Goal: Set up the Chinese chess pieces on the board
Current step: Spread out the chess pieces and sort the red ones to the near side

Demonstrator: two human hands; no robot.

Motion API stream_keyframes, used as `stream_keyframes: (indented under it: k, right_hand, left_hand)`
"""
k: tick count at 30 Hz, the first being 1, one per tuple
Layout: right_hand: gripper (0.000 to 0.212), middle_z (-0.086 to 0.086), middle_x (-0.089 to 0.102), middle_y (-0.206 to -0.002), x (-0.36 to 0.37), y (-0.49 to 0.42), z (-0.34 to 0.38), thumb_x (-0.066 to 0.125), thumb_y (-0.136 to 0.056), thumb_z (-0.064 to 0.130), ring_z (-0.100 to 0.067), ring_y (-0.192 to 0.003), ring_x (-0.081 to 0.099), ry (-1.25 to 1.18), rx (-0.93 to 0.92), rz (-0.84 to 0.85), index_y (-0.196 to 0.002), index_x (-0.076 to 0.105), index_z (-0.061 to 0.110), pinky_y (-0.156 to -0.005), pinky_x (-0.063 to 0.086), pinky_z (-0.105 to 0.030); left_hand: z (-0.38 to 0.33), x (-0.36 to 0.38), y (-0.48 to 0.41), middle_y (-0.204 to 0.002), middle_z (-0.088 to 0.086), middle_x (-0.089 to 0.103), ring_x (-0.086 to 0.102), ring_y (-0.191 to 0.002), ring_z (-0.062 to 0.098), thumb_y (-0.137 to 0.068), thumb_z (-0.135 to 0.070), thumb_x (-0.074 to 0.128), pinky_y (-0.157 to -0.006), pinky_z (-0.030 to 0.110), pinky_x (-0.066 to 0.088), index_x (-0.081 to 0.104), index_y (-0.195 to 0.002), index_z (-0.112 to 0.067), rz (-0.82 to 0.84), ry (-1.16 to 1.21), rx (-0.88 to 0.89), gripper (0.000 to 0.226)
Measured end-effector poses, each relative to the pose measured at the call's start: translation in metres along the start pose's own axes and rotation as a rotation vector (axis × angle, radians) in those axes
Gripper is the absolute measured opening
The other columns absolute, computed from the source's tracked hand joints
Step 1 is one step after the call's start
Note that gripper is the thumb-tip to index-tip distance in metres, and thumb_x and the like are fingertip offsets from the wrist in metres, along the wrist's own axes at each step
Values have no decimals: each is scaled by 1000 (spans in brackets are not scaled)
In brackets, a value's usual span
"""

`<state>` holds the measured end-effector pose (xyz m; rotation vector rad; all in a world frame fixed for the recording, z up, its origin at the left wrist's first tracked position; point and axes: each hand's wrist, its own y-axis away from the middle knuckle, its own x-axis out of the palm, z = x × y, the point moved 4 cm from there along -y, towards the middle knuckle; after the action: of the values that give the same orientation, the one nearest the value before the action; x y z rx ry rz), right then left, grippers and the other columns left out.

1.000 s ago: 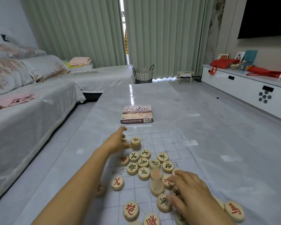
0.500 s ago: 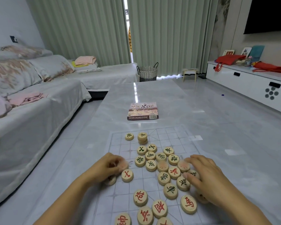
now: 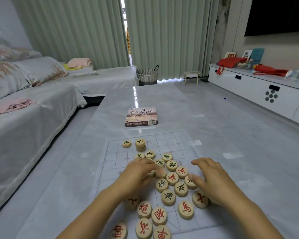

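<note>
Head view, one frame.

Counter (image 3: 162, 100): pale marble top. It carries everything below.

Board (image 3: 185, 145): clear sheet with a printed grid, lying flat on the near half of the counter. The far-right part of the grid is bare.

Pieces (image 3: 168, 197): round wooden discs in a loose heap over the middle and near-left of the board. Red and green faces are mixed, most face up, and many touch their neighbours. Red ones bunch toward the near edge. None of the heap sits squarely on a grid crossing.

Left hand (image 3: 138, 175): palm down over the left of the heap. Its fingers (image 3: 150, 165) are bent onto the discs there and blurred. Cannot tell whether they pinch a disc or only press on one.

Right hand (image 3: 212, 180): palm down over the right of the heap, fingers (image 3: 202, 163) spread and slightly bent. The thumb touches a disc. Nothing is visibly held.

Box (image 3: 141, 116): flat game box, closed, beyond the board's far edge and well apart from both hands.

Stack (image 3: 140, 144): a few green discs piled at the far-left of the board.

Single piece (image 3: 126, 144): green, just beside the stack near the far-left edge. It appears to be the only one laid out.

Judgement: early stage, sorting and picking from the heap.

Method note for this step:
- Split colours first, green to the far half and red to the near half.
- Lift one disc at a time by its rim, since dragging would scatter its neighbours.
- Flip any face-down disc.
- Seat each disc on a line crossing, not inside a square.
- The sheet may slide on polished stone, so press lightly.
</note>
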<state>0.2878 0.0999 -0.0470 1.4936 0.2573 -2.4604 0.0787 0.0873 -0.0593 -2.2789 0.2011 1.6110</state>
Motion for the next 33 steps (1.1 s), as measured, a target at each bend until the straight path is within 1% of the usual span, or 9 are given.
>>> stream_keyframes:
  k: [2,4,8,12,18,20,23,28,33]
  right_hand:
    - [49,8,28,-148,0,1,-1,44,-93,41,-13,-136,24,-14,-1,9,-139,31,28,-107,27,-28]
    - [49,8,28,-147,0,1,-2,44,-93,41,-13,-136,24,-21,-9,23,-139,30,29,-107,27,-28]
    - [50,8,28,-148,-3,4,-10,45,-93,41,-12,-136,24,-31,-6,25,-139,30,28,-108,27,-27]
    - [49,8,27,-148,-5,6,-13,44,-94,41,-12,-136,25,-38,-9,25,-139,30,29,-109,27,-28]
    - [50,8,26,-149,-8,9,-17,44,-94,41,-12,-136,25,-40,-10,23,-140,29,29,-110,27,-28]
    - [51,7,26,-149,-8,9,-18,44,-94,41,-13,-136,25,-37,-6,26,-140,29,28,-110,27,-28]
    - [51,7,27,-149,-9,10,-18,44,-94,41,-13,-136,25,-39,-5,29,-141,29,28,-110,27,-29]
    - [51,7,27,-149,-9,12,-20,44,-94,40,-13,-136,25,-32,-3,37,-141,29,28,-110,27,-28]
    - [51,8,26,-149,-5,14,-13,45,-94,39,-13,-136,25,-36,-20,50,-140,29,28,-109,27,-28]
  left_hand:
    - [-15,14,-25,-134,-6,51,43,-118,17,-91,-17,50,-98,33,37,48,-130,-32,113,-186,85,42]
    - [-18,19,-41,-137,-1,47,42,-121,23,-90,-10,49,-98,38,37,46,-132,-29,225,-307,69,47]
    - [-11,18,-46,-139,1,40,39,-125,23,-87,-6,54,-101,37,37,46,-132,-26,374,-265,31,50]
    - [-4,19,-45,-128,2,43,45,-115,23,-86,-10,54,-92,31,41,51,-123,-24,347,-173,20,40]
    - [0,9,-42,-111,-2,50,51,-98,17,-86,-37,55,-87,31,46,54,-110,-27,186,-12,-92,26]
    - [-9,-3,-39,-103,-4,54,52,-92,12,-86,-36,55,-85,30,48,56,-105,-27,107,74,-83,20]
    - [-30,-15,-24,-93,-8,54,54,-85,10,-84,-34,56,-79,27,48,53,-95,-31,114,98,-26,11]
    - [-12,-17,18,-106,-10,54,51,-93,10,-85,-34,56,-85,22,34,56,-107,-28,196,-176,-103,23]
    - [5,1,27,-103,-14,50,49,-91,6,-80,-33,66,-76,11,38,56,-112,-27,237,-28,-232,34]
